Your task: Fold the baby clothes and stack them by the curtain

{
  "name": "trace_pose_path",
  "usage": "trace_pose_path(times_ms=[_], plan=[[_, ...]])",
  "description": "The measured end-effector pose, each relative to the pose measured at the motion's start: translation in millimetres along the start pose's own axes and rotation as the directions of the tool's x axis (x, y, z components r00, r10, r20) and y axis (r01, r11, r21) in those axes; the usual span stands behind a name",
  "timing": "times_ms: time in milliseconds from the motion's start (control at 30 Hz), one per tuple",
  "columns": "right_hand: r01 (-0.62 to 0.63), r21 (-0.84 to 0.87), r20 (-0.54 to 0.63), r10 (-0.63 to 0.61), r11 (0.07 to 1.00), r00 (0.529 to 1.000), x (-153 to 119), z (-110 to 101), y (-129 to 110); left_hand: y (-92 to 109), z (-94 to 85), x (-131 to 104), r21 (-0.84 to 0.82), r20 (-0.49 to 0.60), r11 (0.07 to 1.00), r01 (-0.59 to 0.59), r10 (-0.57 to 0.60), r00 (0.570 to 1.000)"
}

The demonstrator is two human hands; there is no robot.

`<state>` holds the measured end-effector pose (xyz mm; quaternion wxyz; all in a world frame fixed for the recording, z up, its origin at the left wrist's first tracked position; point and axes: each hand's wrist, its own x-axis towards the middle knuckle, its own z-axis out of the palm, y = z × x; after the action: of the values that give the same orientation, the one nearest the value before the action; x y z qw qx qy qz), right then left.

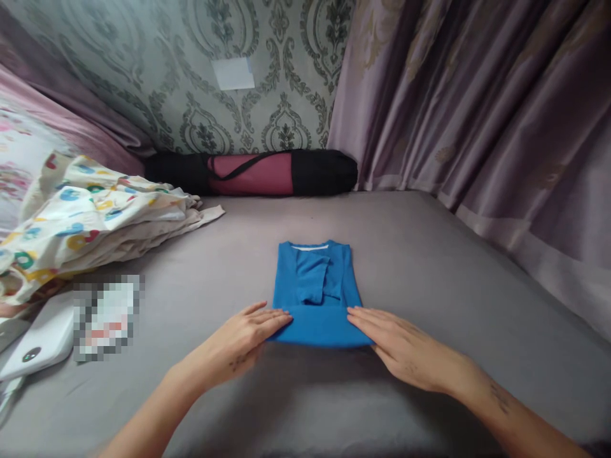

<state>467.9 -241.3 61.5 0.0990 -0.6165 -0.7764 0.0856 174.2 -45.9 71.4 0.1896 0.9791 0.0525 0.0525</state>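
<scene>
A blue shirt lies folded into a narrow rectangle on the grey bedsheet, collar away from me and its bottom edge folded up towards me. My left hand rests flat with its fingers on the lower left corner of the folded hem. At the lower right corner lies my right hand, also flat, fingertips touching the fabric. Neither hand grips anything.
A stack of folded patterned cloth sits at the left. A black and maroon rolled bag lies against the patterned wall. Purple curtains hang along the right side. A white device and a blurred object lie near left.
</scene>
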Motion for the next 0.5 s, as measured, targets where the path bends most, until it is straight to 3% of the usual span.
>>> trace_pose_path(times_ms=[133, 233, 367, 500], plan=[[-0.062, 0.157, 0.046, 0.055, 0.986, 0.997, 5, -18, -1, 7, -5.6, 0, -0.173, -0.053, 0.970, 0.172, -0.184, 0.982], [-0.205, 0.337, 0.024, 0.209, 0.919, 0.978, 28, -24, 10, -5, 0.9, 17, -0.366, -0.109, 0.864, 0.347, -0.410, 0.906], [-0.382, 0.462, -0.126, 0.486, 0.800, 0.865, 66, -12, 30, -29, 14.1, 51, -0.591, -0.252, 0.724, 0.356, -0.585, 0.771], [-0.494, 0.425, -0.270, 0.627, 0.759, 0.731, 99, 7, 42, -49, 22.5, 84, -0.551, -0.376, 0.705, 0.446, -0.687, 0.622]])
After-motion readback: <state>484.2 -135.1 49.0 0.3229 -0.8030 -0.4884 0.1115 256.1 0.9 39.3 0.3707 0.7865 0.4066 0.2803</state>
